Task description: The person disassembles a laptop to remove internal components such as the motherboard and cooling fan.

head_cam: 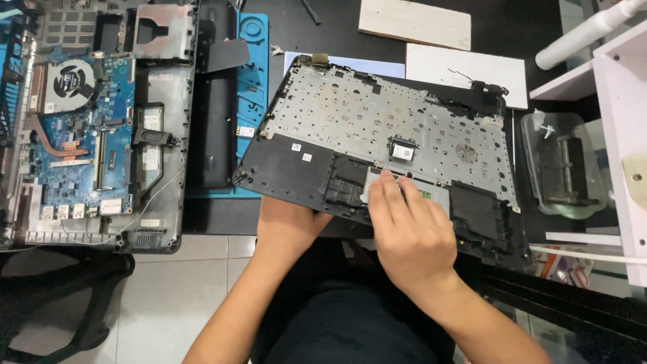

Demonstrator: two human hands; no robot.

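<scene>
Laptop torn down, palmrest cover in hand

The left hand (286,226) grips the near edge of the upturned cover (384,141) from below; the right hand (411,232) lies open on it, fingertips at the touchpad bracket (404,189), seemingly pressing. The base (94,128) with its bare board and fan sits well left of both hands, already separated; the cover's small parts remain fitted.

Two bare hands, the left hand (288,226) and right hand (411,232), at centre frame on one upturned laptop palmrest cover (377,128). One opened laptop base (94,121) with one cooling fan (69,79) at upper left. Two white boards (465,67) at upper centre. One clear plastic container (565,165) at right. One blue mat (253,74) between the two laptop parts.
</scene>
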